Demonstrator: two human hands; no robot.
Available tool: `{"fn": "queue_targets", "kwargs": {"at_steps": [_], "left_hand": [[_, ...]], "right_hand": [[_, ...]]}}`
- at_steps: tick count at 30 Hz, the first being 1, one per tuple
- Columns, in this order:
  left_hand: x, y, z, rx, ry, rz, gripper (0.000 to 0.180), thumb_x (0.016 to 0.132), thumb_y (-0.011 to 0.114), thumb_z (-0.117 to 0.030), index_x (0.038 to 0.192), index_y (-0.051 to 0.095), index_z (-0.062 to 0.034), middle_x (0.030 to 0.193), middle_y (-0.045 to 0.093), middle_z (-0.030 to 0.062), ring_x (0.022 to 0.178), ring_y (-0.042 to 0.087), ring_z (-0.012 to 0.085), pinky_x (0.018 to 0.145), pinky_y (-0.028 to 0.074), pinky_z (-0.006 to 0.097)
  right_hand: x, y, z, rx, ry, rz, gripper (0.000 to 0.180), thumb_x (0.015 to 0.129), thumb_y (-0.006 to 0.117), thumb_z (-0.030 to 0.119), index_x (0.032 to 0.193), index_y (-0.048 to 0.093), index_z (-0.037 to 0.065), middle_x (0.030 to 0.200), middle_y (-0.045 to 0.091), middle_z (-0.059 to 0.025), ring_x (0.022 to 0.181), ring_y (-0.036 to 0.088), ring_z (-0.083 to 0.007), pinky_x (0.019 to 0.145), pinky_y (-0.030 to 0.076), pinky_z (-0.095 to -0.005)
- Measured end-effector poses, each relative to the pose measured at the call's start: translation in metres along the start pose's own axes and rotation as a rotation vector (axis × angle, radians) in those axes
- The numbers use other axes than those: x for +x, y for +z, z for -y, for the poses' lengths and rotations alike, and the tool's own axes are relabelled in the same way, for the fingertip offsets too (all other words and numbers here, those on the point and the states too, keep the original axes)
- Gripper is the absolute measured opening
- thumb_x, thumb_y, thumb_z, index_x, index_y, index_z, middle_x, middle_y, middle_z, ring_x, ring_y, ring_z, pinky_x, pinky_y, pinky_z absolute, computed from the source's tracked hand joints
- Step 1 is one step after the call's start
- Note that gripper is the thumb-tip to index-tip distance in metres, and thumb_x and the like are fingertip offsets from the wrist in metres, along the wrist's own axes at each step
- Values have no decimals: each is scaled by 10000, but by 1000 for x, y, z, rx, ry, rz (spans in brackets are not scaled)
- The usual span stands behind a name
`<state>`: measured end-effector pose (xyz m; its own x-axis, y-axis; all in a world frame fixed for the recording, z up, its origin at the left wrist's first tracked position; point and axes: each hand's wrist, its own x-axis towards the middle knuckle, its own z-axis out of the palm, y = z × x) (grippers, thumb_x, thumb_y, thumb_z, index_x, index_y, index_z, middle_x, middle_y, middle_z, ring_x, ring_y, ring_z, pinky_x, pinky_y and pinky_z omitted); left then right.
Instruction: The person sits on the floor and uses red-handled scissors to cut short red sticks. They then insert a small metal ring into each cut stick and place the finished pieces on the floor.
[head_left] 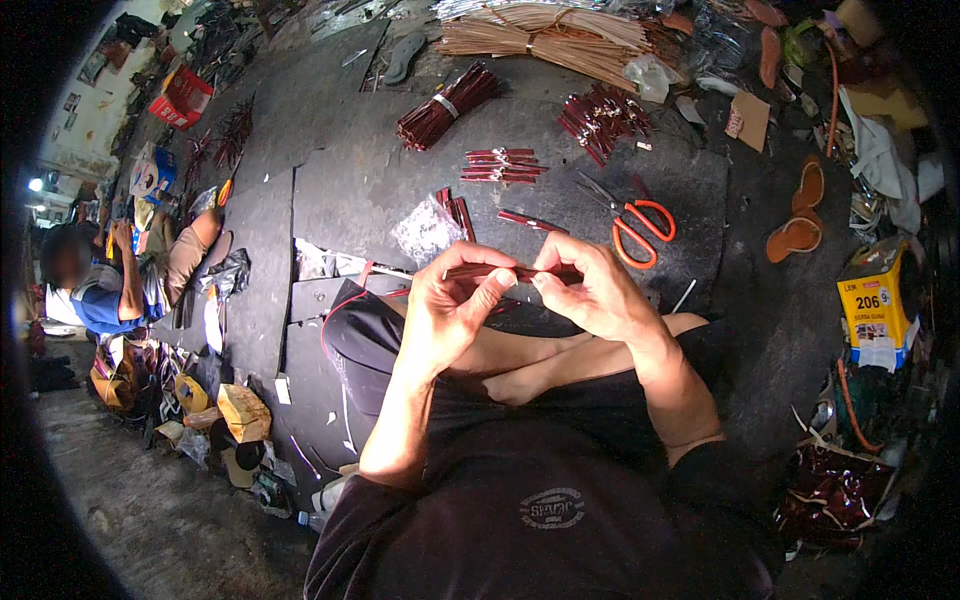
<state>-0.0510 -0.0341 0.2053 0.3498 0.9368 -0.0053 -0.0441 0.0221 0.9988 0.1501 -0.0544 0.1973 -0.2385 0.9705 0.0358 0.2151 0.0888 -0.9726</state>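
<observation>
Between my two hands stretches a dark red glossy strap [472, 271], held level above my crossed legs. My left hand [447, 310] is closed round one end, thumb pressed on it. My right hand [597, 290] pinches the other end between thumb and fingertips. Just beyond them a single red strap [532, 221] lies on the black work board, beside a clear plastic bag [428, 228] with a few straps by it. Scissors with orange handles [634, 233] rest open to the right. Farther off lies a small row of red straps with metal buckles [502, 166].
A tied bundle of red straps [447, 106] and a pile of buckled straps [605, 118] lie farther back, before a stack of tan strips [550, 38]. Sandal soles [797, 235] and a yellow can [874, 300] are at right. Another person [115, 280] sits at left.
</observation>
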Motion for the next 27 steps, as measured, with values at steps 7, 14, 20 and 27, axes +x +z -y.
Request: {"fn": "queue_targets", "kwargs": {"at_steps": [7, 14, 20, 27], "left_hand": [[3, -7, 9, -111, 2, -13, 240, 899, 685, -30, 1119, 590, -9, 949, 700, 69, 872, 647, 110, 794, 514, 247], [2, -6, 7, -200, -8, -24, 286, 902, 682, -36, 1166, 574, -15, 955, 692, 72, 876, 648, 122, 812, 516, 255], [7, -18, 24, -246, -70, -65, 245, 918, 676, -97, 1130, 603, 3, 935, 692, 76, 864, 649, 126, 809, 516, 257], [8, -11, 17, -184, -7, -150, 237, 899, 690, -53, 1127, 644, -3, 925, 698, 51, 839, 632, 84, 787, 501, 220]], "right_hand": [[3, 9, 2, 135, -7, -15, 76, 888, 639, 33, 884, 576, -8, 742, 586, -35, 724, 548, -59, 619, 467, -262], [6, 11, -4, 72, -86, -13, 74, 875, 652, 33, 916, 602, -3, 757, 621, -62, 706, 597, -115, 625, 490, -297], [10, 10, -2, -535, -490, -258, 186, 825, 702, 64, 1002, 649, 45, 860, 650, -99, 799, 628, -281, 759, 490, -393], [5, -2, 8, -310, -286, -258, 217, 822, 732, 104, 1023, 672, 52, 923, 669, -117, 853, 639, -296, 784, 488, -381]]}}
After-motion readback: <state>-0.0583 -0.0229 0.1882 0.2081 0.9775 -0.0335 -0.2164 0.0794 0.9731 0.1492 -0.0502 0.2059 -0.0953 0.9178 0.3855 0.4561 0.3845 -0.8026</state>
